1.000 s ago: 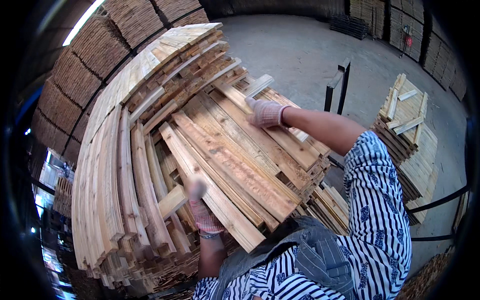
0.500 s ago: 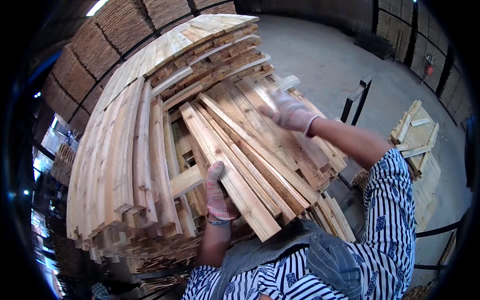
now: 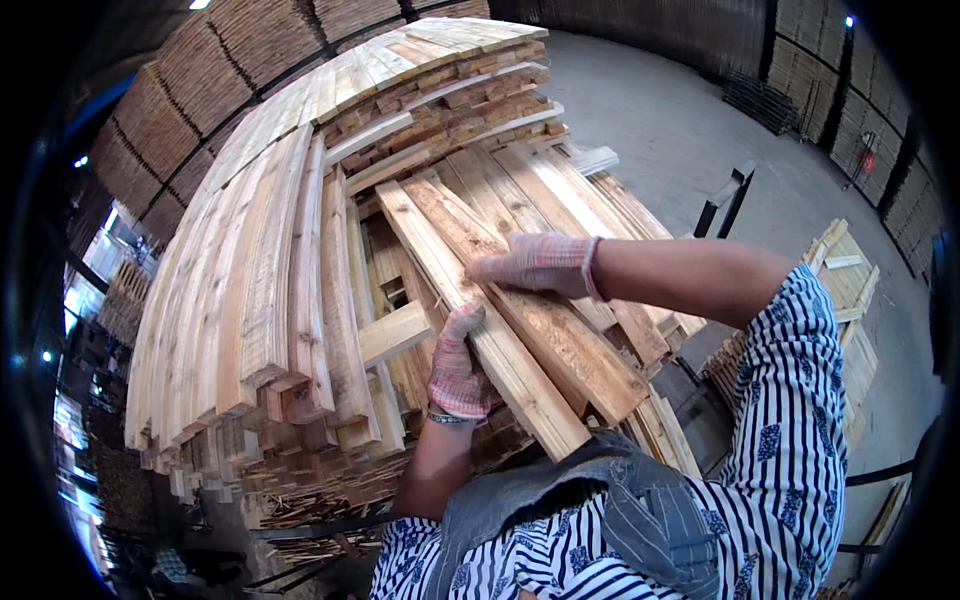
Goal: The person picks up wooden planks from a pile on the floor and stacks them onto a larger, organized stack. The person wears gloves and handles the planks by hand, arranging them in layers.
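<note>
My left hand (image 3: 461, 368), in a pinkish knitted glove, is closed round the left edge of a pale wooden plank (image 3: 530, 385), its thumb on top. That plank slants from the middle of the stack toward my apron. My right hand (image 3: 540, 266), gloved alike, has its fingers closed on a rougher brown plank (image 3: 570, 335) lying just right of the pale one. The two planks run side by side, and their undersides are hidden. Beneath and beyond them lie more loose planks (image 3: 560, 190) on the stack.
Neatly laid planks (image 3: 250, 270) fill the stack's left side, and higher layers (image 3: 430, 60) rise at its far end. A short crosspiece (image 3: 395, 332) bridges a gap near my left hand. A dark metal post (image 3: 722, 205) stands at right, near a pale wooden pile (image 3: 845, 290).
My right hand has come down and left from above the boards onto the brown plank, which now shows its broad rough face. My left hand keeps its hold on the pale plank.
</note>
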{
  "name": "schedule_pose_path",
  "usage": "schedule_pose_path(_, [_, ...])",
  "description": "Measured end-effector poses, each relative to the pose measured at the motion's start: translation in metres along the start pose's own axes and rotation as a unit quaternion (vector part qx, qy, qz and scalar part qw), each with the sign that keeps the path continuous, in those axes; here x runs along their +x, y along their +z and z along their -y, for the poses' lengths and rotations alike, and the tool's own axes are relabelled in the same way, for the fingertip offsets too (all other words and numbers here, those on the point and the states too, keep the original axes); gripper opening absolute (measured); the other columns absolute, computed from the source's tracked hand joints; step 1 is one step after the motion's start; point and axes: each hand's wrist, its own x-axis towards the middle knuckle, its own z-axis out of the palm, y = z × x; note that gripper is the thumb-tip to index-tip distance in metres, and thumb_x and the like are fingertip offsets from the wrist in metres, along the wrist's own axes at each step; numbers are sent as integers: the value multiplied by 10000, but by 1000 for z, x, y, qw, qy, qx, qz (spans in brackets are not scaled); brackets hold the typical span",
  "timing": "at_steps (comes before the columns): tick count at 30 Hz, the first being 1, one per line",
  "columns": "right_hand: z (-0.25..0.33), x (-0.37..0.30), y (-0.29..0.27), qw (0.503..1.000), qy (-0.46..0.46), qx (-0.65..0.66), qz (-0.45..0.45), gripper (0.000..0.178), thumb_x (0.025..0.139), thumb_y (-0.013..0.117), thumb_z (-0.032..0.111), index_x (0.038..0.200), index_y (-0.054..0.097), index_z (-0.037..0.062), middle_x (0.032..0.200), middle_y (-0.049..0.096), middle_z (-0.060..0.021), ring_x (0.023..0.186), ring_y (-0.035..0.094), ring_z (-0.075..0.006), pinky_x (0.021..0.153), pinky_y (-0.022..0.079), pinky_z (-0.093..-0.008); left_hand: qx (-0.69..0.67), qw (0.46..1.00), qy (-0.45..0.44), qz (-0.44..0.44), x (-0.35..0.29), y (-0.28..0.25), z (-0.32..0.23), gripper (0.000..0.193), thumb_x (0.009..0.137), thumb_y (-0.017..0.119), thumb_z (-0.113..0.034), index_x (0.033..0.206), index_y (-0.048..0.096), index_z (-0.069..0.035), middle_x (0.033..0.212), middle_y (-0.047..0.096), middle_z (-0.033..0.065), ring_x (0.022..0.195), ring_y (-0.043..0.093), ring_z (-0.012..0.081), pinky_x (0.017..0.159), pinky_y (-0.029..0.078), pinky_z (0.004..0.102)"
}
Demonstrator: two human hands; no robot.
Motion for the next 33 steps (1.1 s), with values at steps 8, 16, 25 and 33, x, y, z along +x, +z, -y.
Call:
schedule_pose_path(8, [-52, -7, -37, 980, 0, 197, -40, 927, 814, 806, 299, 1521, 332, -68, 1247, 603, -178, 1123, 619, -225, 911, 557, -332, 72, 996, 40, -28, 4, -21, -6, 421, 826, 713, -225, 1204, 626, -62, 973, 709, 97, 818, 722, 238, 736, 643, 368])
schedule_pose_path(16, [-38, -26, -93, 924, -45, -337, -173, 600, 940, 624, 277, 1434, 405, 15, 824, 659, -175, 701, 683, -243, 622, 581, -321, 62, 996, 30, -54, 11, -9, 7, 558, 842, 725, -241, 1327, 542, -34, 1159, 673, 152, 1036, 684, 338, 928, 594, 485])
schedule_pose_path(25, [-77, 10, -116, 945, -78, -263, -181, 619, 886, 642, 423, 1297, 576, -36, 1190, 678, -271, 1095, 672, -396, 934, 532, -440, 43, 989, 134, -42, 16, -5, 5, 617, 915, 693, -325, 1383, 485, 19, 1257, 625, 211, 1114, 661, 343, 969, 579, 479])
schedule_pose_path(33, [-149, 26, -142, 955, -10, -149, -256, 617, 990, 500, 526, 1309, 628, 14, 1347, 629, -212, 1161, 646, -352, 1024, 479, -410, 37, 991, 101, -77, 10, 4, 7, 567, 905, 698, -266, 1390, 523, -30, 1309, 614, 169, 1197, 600, 328, 1063, 496, 484])
